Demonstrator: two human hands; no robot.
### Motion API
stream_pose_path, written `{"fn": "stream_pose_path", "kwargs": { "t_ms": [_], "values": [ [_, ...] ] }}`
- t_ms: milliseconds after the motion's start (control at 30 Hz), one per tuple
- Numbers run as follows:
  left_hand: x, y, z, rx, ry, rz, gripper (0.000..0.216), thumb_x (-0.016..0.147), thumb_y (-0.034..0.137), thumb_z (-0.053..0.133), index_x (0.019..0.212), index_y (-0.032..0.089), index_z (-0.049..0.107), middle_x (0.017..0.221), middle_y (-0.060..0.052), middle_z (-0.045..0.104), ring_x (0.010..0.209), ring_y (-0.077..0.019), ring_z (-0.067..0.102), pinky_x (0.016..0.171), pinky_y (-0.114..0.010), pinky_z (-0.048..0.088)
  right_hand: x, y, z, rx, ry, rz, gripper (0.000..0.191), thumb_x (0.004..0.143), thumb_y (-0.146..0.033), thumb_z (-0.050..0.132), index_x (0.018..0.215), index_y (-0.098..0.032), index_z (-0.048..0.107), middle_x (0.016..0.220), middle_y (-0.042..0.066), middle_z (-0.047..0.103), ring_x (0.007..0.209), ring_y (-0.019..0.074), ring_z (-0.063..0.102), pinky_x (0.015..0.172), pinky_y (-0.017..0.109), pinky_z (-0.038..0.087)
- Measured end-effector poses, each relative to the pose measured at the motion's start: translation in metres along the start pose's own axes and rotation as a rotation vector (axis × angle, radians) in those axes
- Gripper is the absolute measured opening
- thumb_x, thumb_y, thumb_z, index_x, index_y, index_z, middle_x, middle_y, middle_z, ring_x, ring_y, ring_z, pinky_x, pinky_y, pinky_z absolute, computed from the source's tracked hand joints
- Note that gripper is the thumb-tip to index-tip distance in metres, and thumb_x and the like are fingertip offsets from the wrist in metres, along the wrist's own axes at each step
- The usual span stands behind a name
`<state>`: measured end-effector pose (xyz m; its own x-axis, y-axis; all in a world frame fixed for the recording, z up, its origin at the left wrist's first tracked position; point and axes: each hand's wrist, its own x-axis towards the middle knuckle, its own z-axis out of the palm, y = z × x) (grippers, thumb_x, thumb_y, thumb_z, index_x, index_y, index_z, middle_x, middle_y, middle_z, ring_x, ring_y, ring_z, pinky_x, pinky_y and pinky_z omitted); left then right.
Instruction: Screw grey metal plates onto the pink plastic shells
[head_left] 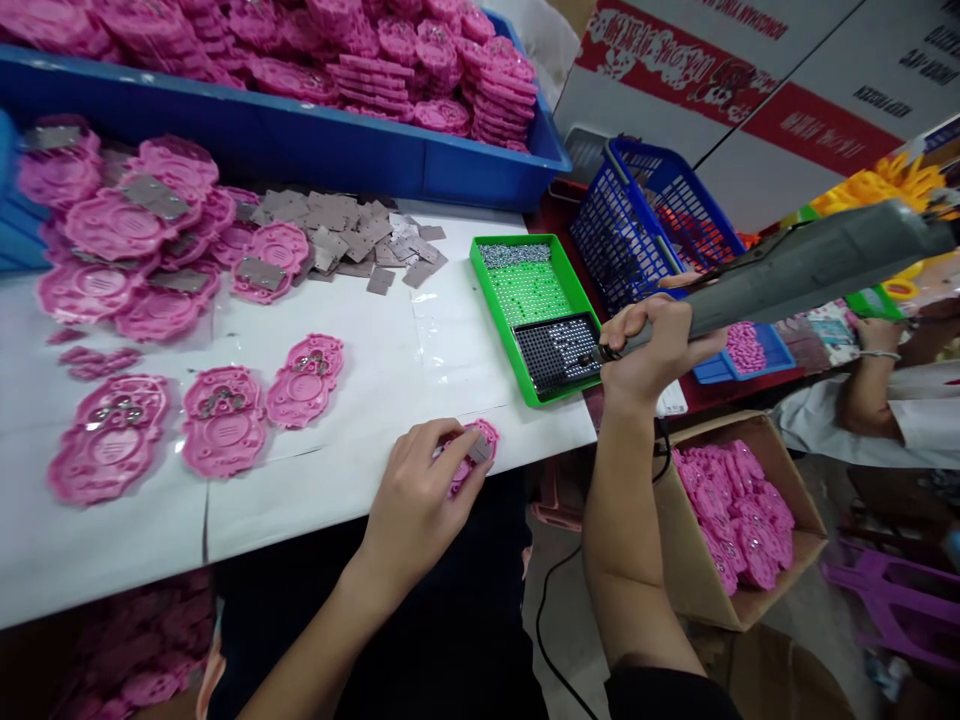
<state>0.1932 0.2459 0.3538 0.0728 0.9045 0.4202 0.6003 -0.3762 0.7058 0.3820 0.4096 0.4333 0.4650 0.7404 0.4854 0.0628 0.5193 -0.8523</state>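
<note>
My left hand (424, 490) rests at the white table's front edge, fingers closed around a pink plastic part (477, 447) with a small grey plate on it. My right hand (651, 345) is gripped around a grey electric screwdriver (795, 268) lying almost level, its tip over the black screw grid (559, 350) in the green tray (490, 296). Three pink parts (217, 415) lie in a row on the table to the left.
A heap of pink parts (120, 240) and loose grey plates (352, 235) lies at the back. A blue bin (337, 150) full of pink parts stands behind. A cardboard box (739, 520) of pink parts sits on the floor at right, beside a blue basket (645, 220). Another person's arm (870, 390) is at far right.
</note>
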Motion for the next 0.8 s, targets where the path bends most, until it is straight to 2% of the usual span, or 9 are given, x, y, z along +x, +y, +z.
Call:
{"fn": "stream_pose_path", "kwargs": {
  "t_ms": [300,667,800],
  "values": [
    [-0.002,-0.001,0.003,0.032,0.038,0.003,0.022,0.096,0.022,0.068,0.117,0.017,0.065,0.112,-0.012,0.065,0.100,-0.0259,0.065,0.085,-0.043,0.057,-0.002,0.003,0.000,0.009,-0.020,-0.013,0.016,0.075,-0.019,0.053,0.077,-0.026,0.040,0.045,-0.012,0.038,0.032,0.0103,0.033,0.034,0.024,0.030],
    [0.000,0.000,0.004,0.037,0.056,-0.009,0.022,0.096,0.022,0.067,0.118,0.019,0.065,0.112,-0.012,0.065,0.099,-0.0267,0.065,0.084,-0.044,0.058,-0.001,0.009,-0.003,-0.078,-0.057,-0.036,0.017,0.081,-0.025,0.055,0.078,-0.027,0.039,0.050,-0.012,0.035,0.035,0.0104,0.033,0.037,0.025,0.031],
    [0.002,0.000,0.003,0.036,0.045,-0.013,0.023,0.096,0.021,0.067,0.119,0.018,0.064,0.113,-0.012,0.065,0.099,-0.0262,0.064,0.085,-0.044,0.058,0.002,-0.003,0.002,-0.032,-0.031,-0.060,0.017,0.079,-0.022,0.054,0.076,-0.026,0.037,0.049,-0.011,0.033,0.033,0.0095,0.031,0.035,0.025,0.028]
  ]
}}
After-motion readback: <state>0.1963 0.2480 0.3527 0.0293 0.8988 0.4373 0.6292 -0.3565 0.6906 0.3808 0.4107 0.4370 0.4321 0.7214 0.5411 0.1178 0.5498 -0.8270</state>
